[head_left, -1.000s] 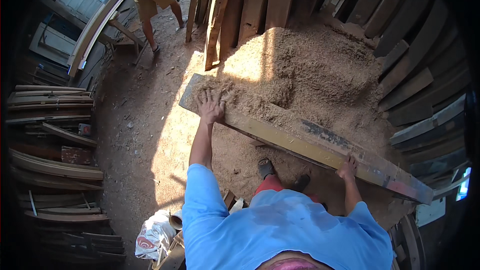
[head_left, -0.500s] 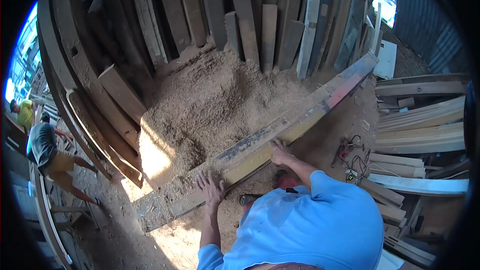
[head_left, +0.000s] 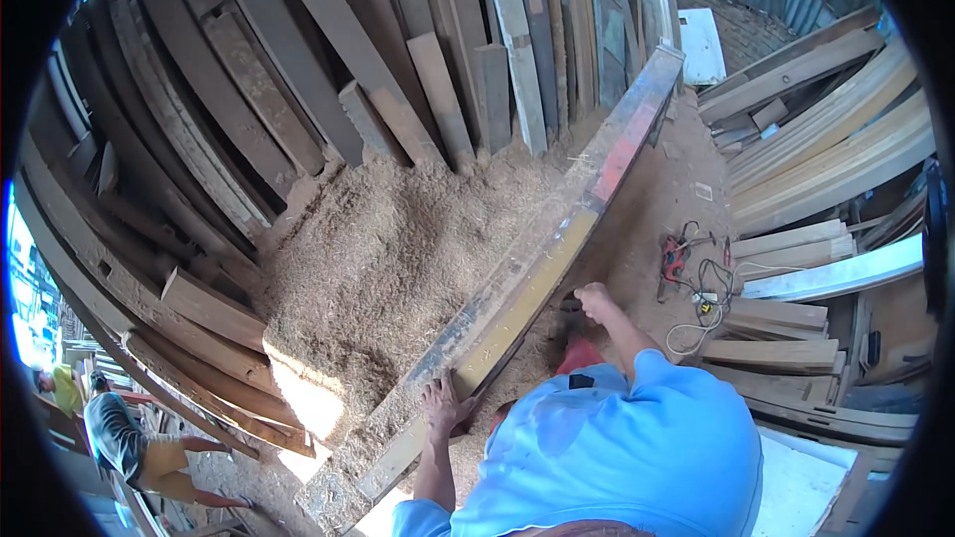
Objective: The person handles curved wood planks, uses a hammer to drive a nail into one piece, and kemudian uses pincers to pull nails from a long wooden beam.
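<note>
1. Long yellow-and-red wooden beam (head_left: pixel 532 295): near left to far right, beside brown sawdust heap (head_left: pixel 383 249).
2. Left hand (head_left: pixel 443 405): spread wide on beam.
3. Right hand (head_left: pixel 596 302): curled, right of beam; can't tell if holding.

This is a woodshop alright: planks (head_left: pixel 279 52) lean in rows, shavings (head_left: pixel 368 249) heap up, boards (head_left: pixel 826 167) sit stacked, and there's a corded red tool (head_left: pixel 675 257).

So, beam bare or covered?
Partly covered: shavings lie over the lower-left end of the beam, while its yellow and red stretches show through.
</note>
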The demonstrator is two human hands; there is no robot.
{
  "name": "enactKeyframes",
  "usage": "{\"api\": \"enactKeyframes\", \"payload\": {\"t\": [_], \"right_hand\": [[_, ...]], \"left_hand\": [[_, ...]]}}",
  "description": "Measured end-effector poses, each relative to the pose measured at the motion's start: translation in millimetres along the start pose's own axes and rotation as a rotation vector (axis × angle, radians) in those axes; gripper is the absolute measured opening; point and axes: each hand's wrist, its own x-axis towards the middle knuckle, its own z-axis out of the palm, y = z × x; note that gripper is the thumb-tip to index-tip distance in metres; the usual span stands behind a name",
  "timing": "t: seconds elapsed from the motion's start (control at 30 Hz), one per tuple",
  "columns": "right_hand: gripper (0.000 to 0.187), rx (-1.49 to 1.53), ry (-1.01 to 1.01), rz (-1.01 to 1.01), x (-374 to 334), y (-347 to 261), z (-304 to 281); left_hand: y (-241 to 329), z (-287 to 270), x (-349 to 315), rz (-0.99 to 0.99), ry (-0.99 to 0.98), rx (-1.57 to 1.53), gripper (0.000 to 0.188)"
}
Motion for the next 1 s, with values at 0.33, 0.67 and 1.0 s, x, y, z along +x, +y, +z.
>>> {"api": "enactKeyframes", "payload": {"t": [0.33,0.67,1.0], "right_hand": [[0.018,0.344,0.133,0.085,162,-77,-51],[0.013,0.416,-0.16,0.234,244,-110,-75],[0.034,0.769,-0.397,0.335,215,-137,-119]], "left_hand": [[131,-3,89,-0.041,0.151,-0.032,0.11],[248,19,169,-0.095,0.311,-0.158,0.081],[247,7,167,-0.105,0.276,-0.124,0.068]]}}
